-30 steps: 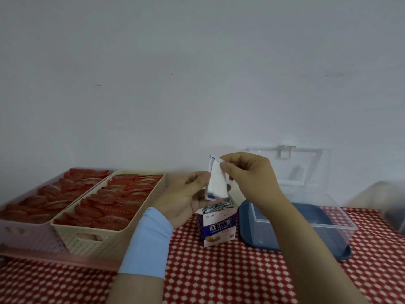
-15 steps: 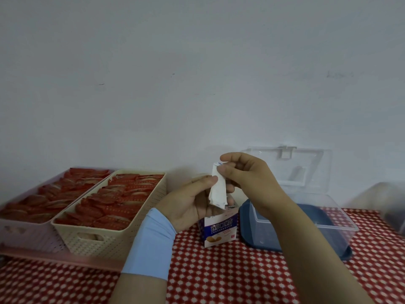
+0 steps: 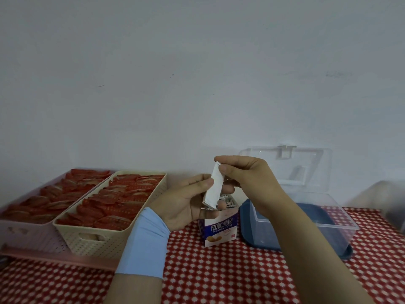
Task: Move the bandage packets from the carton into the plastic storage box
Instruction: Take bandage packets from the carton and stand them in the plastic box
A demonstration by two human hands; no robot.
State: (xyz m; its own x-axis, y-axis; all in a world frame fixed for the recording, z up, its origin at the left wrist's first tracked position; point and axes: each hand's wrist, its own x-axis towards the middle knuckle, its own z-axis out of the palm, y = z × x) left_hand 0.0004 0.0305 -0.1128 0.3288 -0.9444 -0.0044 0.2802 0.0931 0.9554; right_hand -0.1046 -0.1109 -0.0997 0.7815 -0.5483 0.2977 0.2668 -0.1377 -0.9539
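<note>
Since a second ago the bandage packet (image 3: 215,187) has turned from face-on to nearly edge-on, and it now leans with its lower end toward the left. The left hand (image 3: 182,202) has closed in on it.

The packet is a plain white, slightly creased paper strip, held in the air just above the open carton (image 3: 219,229). The right hand (image 3: 247,178) pinches its top end between thumb and forefinger. The left hand's thumb presses on its near face with a finger behind it, so both hands grip the one strip.

The carton stands upright on the red-and-white checked tablecloth (image 3: 219,277), white and purple with printed lettering. More loose packets (image 3: 225,202) poke out of its top, and the left hand's lower fingers partly hide its rim.

Just to the right, close beside the carton, sits the plastic storage box (image 3: 328,222), with clear walls and a blue base. Its clear lid (image 3: 306,167) is tipped back against the wall, leaving the mouth open from above.

To the left, a cream basket (image 3: 98,240) and a pink basket (image 3: 22,233) stand side by side, both full of red sachets (image 3: 122,200). A blue wristband (image 3: 142,244) wraps the left wrist.
</note>
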